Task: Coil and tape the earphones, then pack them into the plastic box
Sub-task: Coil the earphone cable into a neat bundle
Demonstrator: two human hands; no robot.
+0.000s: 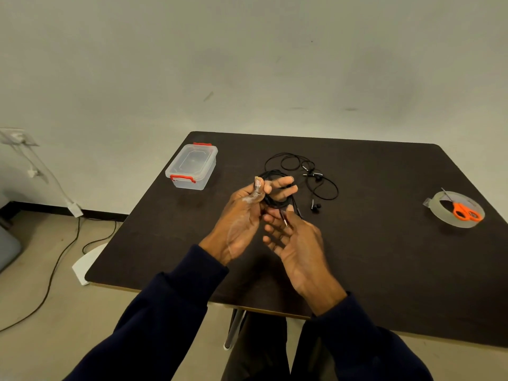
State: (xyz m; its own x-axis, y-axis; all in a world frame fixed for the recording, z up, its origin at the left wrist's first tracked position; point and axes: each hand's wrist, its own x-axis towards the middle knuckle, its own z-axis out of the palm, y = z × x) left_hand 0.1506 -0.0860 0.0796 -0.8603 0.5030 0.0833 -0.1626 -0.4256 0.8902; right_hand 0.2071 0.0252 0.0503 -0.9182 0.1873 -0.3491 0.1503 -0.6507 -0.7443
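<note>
Black earphones (316,177) lie partly loose on the dark table (384,257), their earbuds beyond my hands. Several turns of the cord are wound round the fingers of my left hand (247,213), and its thumb presses the coil in place. Just below, my right hand (294,240) pinches the plug end of the cord between thumb and fingers. A clear plastic box (192,167) with red latches sits closed at the table's far left. A roll of clear tape (455,211) lies at the right edge with orange scissors (464,211) resting on it.
The table's near edge runs just below my forearms, with a metal leg under it. On the floor to the left lie dark cables (55,265) and a white base (88,262). A pale wall stands behind the table.
</note>
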